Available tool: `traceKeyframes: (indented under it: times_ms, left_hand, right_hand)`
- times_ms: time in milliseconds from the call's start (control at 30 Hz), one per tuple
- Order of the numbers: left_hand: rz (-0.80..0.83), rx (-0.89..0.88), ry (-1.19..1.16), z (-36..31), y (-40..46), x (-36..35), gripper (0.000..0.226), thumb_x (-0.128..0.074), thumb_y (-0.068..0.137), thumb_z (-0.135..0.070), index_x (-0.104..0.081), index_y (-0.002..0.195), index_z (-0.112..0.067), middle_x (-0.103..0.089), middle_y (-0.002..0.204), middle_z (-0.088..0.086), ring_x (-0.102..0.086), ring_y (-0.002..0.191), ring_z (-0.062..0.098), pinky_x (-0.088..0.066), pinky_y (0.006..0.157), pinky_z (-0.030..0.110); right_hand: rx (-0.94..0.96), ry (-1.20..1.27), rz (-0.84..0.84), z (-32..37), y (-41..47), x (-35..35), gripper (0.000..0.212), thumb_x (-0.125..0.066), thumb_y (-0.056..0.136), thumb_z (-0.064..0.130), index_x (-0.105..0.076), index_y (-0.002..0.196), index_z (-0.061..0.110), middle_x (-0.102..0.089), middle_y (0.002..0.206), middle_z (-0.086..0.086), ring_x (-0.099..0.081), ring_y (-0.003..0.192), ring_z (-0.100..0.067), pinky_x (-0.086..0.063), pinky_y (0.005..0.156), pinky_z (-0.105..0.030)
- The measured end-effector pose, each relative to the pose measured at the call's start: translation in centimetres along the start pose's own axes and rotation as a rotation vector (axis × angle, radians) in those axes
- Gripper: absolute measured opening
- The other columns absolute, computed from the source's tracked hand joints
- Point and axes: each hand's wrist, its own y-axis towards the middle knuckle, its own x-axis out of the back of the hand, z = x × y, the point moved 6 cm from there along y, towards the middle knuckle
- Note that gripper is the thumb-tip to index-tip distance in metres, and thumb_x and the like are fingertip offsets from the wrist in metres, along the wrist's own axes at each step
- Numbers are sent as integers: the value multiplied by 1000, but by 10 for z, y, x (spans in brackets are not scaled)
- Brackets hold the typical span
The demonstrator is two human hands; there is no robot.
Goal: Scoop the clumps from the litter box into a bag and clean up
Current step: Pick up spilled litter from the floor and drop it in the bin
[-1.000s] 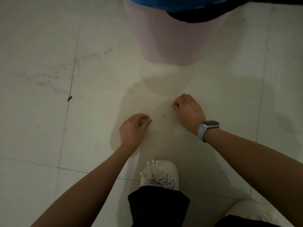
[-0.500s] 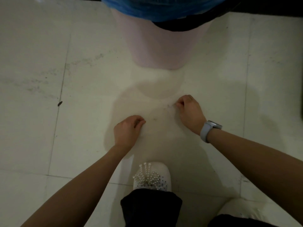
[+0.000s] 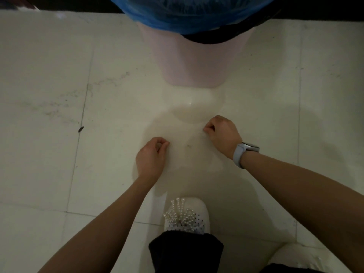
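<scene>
Both hands have drifted slightly apart, left hand (image 3: 150, 155) and right hand (image 3: 221, 133) each pinching an edge of a thin clear bag (image 3: 187, 142), spreading it open before the pink bin (image 3: 194, 62).

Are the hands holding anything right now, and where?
Both seem to pinch a thin clear bag: left hand at its near edge, right hand at its far edge.

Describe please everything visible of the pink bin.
The bin is pale pink, looks like smooth plastic, and narrows toward its base. It stands upright on the floor, beyond both hands, which do not touch it. A blue liner covers its top and folds over the rim, with a black band beneath it. Its inside is out of view.
</scene>
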Motion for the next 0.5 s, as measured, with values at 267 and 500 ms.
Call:
traceKeyframes:
  times_ms: [267,500]
  left_hand:
    - [-34,42,-38,8,6,3,14,-59,90,-23,-66,92,-11,-57,71,-2,-58,75,26,-38,66,29]
    - [45,8,-51,8,-2,-12,17,-66,84,-29,-68,96,-17,-69,85,0,-62,81,17,-43,72,26]
  right_hand:
    - [191,-244,8,15,-5,-8,12,-67,64,-11,-57,65,-5,-57,68,-23,-59,63,-37,-46,47,-31]
    - [253,-265,6,21,-11,-6,9,-57,63,-14,-55,66,-5,-55,65,-24,-56,57,-39,-45,47,-32]
